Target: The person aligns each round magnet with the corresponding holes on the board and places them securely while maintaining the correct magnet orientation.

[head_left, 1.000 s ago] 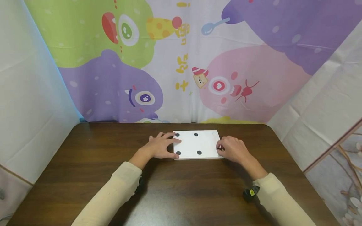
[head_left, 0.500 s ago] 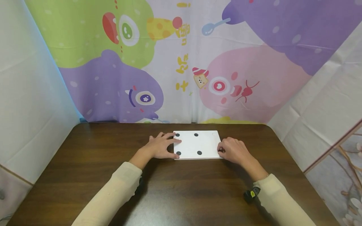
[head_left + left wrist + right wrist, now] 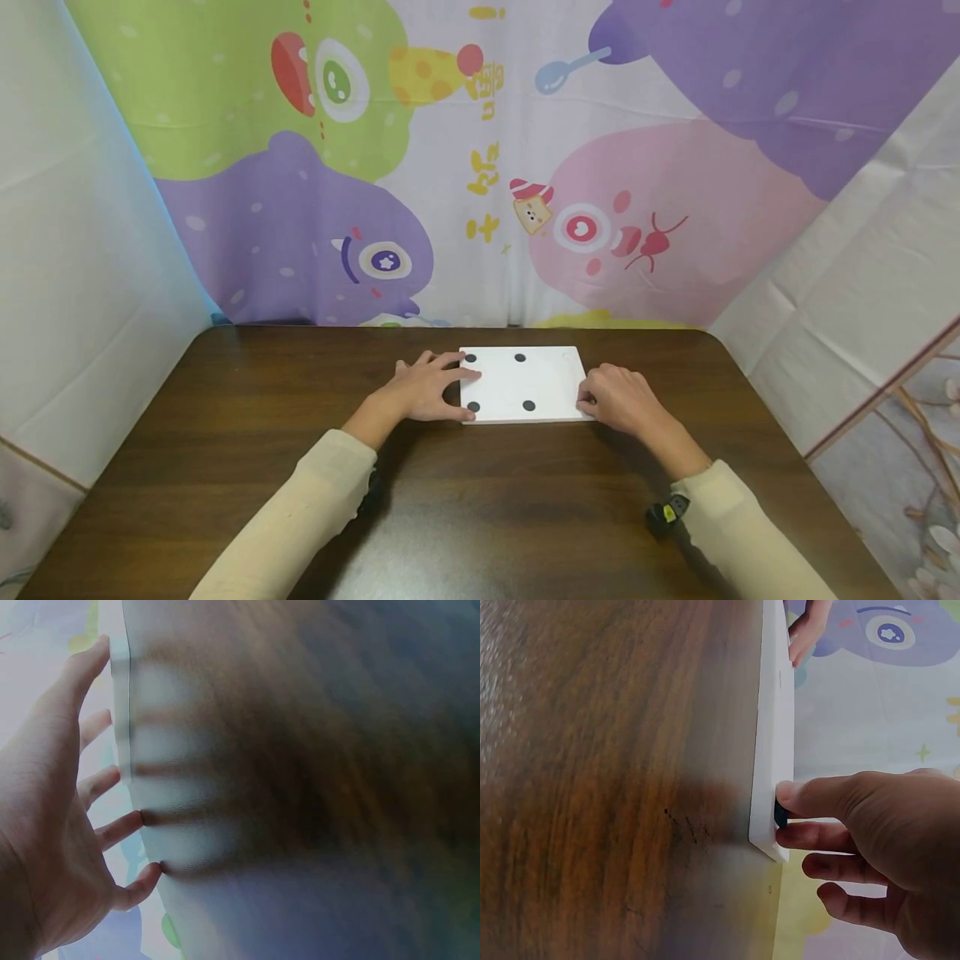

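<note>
A white rectangular board lies flat near the back of the table, with several black round pads on its top and a faint ring mark at its far right corner. My left hand rests on the board's left end, fingers spread and thumb at the near left corner. At the near right corner, my right hand pinches a small black piece between thumb and index finger, right against the board's surface. From the head view that piece is hidden by the fingers. In the left wrist view the left hand shows with its fingers apart.
The brown wooden table extends in front of the board toward me. Behind it hangs a cartoon-printed curtain, with pale cloth walls on both sides. A black strap device is worn on the right wrist.
My right hand has shifted very slightly to the right at the board's near right corner, and its fingertips sit closer together. The left hand and the board stay in place.
</note>
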A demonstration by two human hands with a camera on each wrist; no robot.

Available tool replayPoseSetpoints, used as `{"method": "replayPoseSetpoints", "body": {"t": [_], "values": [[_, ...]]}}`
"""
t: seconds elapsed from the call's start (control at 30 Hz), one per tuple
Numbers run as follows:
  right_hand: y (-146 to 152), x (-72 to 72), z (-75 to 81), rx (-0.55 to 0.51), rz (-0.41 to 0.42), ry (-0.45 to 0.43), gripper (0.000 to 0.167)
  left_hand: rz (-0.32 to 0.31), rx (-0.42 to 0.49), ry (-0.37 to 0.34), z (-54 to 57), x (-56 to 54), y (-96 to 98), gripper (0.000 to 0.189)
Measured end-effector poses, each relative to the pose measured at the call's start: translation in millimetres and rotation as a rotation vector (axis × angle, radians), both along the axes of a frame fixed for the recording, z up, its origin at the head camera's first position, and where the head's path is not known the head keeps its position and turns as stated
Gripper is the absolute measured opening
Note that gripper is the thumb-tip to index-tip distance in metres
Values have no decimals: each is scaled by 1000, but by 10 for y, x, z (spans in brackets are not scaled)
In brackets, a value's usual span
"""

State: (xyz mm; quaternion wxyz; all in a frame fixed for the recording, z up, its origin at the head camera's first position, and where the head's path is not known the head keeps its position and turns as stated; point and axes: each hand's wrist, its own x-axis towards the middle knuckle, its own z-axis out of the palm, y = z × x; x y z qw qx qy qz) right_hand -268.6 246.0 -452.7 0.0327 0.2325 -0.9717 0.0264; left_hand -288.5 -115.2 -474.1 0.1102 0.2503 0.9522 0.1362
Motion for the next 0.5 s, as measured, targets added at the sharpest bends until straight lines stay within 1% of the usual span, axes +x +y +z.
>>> {"method": "replayPoseSetpoints", "body": {"t": [0.27,0.5], "values": [[-6,-17,-25,-8,7,-9,23,-2,0,0,-7,-6,-7,84],[-14,-22,-21,-3,4,-8,21,-6,-8,3,-16,-17,-8,84]]}}
